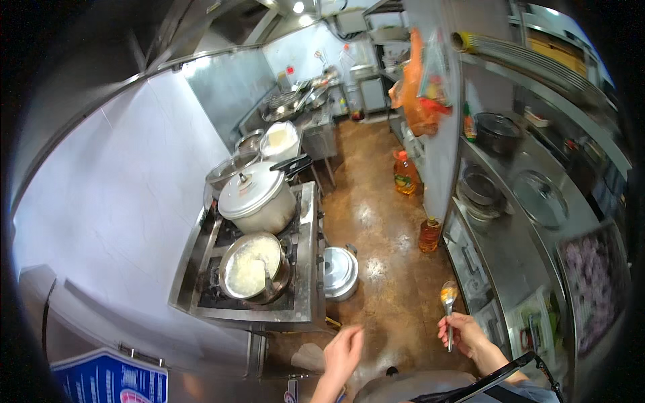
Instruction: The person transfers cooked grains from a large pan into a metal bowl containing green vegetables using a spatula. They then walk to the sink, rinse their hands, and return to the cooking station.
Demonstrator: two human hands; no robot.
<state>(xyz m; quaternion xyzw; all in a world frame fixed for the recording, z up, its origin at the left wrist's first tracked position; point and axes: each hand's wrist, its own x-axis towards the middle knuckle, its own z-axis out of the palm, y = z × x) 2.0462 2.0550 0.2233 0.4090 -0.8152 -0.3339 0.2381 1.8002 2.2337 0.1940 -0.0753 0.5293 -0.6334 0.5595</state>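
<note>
My right hand point(462, 333) is closed around the handle of a metal spoon point(449, 302), whose bowl holds something orange and yellow. It is held over the brown floor, beside the metal shelving on the right. My left hand point(344, 351) is raised near the front corner of the stove, its fingers curled; whether it holds anything cannot be told. A metal pot of pale, bubbling food point(247, 267) stands on the near burner with a utensil resting in it. Behind that pot is a lidded pressure cooker point(257, 196) with a black handle.
A lidded aluminium pot point(340, 272) stands on the floor right of the stove point(307, 252). Two bottles of amber liquid, one near point(429, 234) and one farther point(405, 174), stand along the right side. The shelving point(524, 242) holds pans, a glass lid point(540, 199) and a tray of purplish pieces point(592, 287).
</note>
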